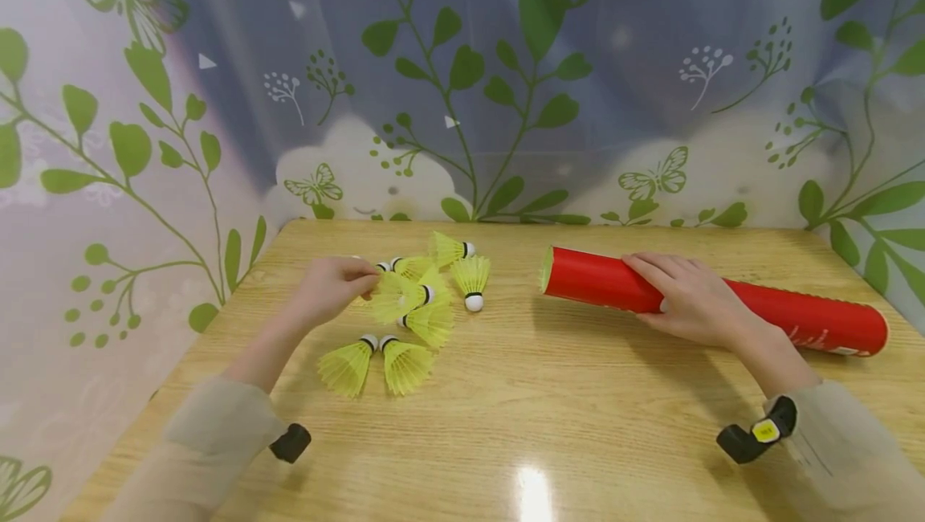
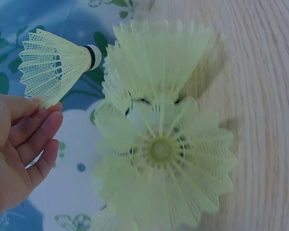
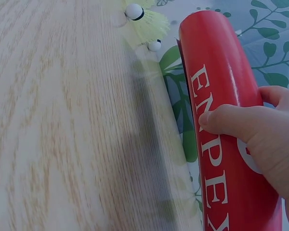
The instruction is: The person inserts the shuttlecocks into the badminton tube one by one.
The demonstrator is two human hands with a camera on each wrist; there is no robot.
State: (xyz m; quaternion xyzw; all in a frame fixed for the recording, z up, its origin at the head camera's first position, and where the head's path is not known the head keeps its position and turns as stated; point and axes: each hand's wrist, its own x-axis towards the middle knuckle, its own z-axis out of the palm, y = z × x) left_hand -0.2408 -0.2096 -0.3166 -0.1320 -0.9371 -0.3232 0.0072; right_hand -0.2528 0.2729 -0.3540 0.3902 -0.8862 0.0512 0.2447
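My left hand (image 1: 328, 291) pinches a yellow shuttlecock (image 2: 52, 67) by the edge of its skirt, between thumb and fingers. The shuttlecock's white cork points right, away from the hand, and a dark band rings it. In the head view it overlaps a group of other yellow shuttlecocks (image 1: 433, 325) lying on the table, partly hiding some. My right hand (image 1: 690, 301) grips a long red tube (image 1: 809, 317) around its middle, thumb over the white lettering in the right wrist view. The tube lies crosswise, its left end facing the shuttlecocks and showing a yellow-green rim.
Two shuttlecocks (image 1: 406, 365) lie cork to cork at the near side of the group. Another shuttlecock (image 1: 471, 275) stands cork toward me at the group's right. The wooden table (image 1: 506, 418) ends at a curtain (image 1: 499, 104) with leaf and butterfly prints, which also runs along the left.
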